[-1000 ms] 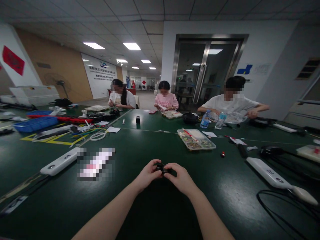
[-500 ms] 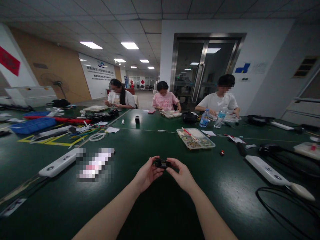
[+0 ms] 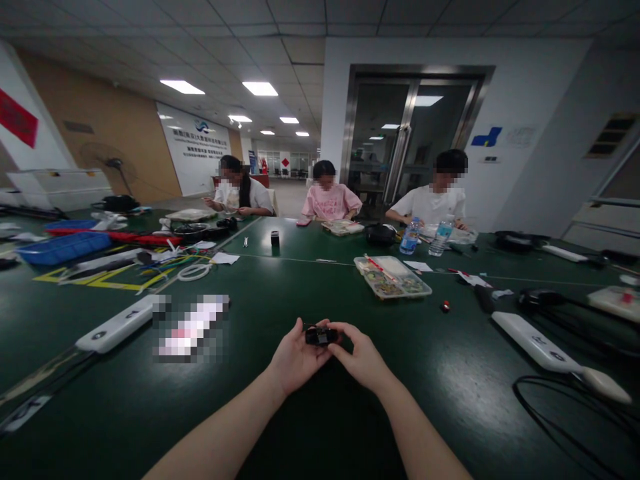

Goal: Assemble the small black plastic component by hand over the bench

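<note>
A small black part is held between both of my hands, just above the dark green table. My left hand cups it from the left with fingers curled round it. My right hand pinches its right end with thumb and fingertips. What the part is stays too small to tell. A clear compartment tray of small pieces lies beyond my hands, with a tiny red piece to its right.
White power strips lie at left and right, with black cables at the right edge. Three people sit working at the far side. Two water bottles, a blue bin and loose wires stand further off.
My hands have dropped slightly and turned the black part; my left palm now faces up under it. The person at the far right has sat more upright.
</note>
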The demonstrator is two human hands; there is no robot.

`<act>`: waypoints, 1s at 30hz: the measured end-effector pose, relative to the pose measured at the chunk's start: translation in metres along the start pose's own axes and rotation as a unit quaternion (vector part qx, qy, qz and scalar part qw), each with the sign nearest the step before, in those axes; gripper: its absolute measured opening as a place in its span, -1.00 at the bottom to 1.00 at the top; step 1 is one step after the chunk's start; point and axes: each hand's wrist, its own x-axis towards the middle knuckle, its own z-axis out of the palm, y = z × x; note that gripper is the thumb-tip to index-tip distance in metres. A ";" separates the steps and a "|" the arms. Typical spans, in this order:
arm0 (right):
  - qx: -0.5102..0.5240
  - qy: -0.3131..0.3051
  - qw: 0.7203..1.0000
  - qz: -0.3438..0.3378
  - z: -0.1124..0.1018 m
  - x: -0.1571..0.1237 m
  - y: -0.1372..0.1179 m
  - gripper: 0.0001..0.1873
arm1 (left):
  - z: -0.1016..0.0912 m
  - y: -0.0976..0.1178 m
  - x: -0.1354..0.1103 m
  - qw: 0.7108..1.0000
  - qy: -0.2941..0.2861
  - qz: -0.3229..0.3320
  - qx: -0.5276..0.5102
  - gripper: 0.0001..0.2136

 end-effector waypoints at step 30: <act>0.008 0.048 0.999 -0.002 -0.007 0.003 -0.007 -0.82 | 0.006 -0.001 -0.001 1.000 0.026 -0.006 0.005 -0.64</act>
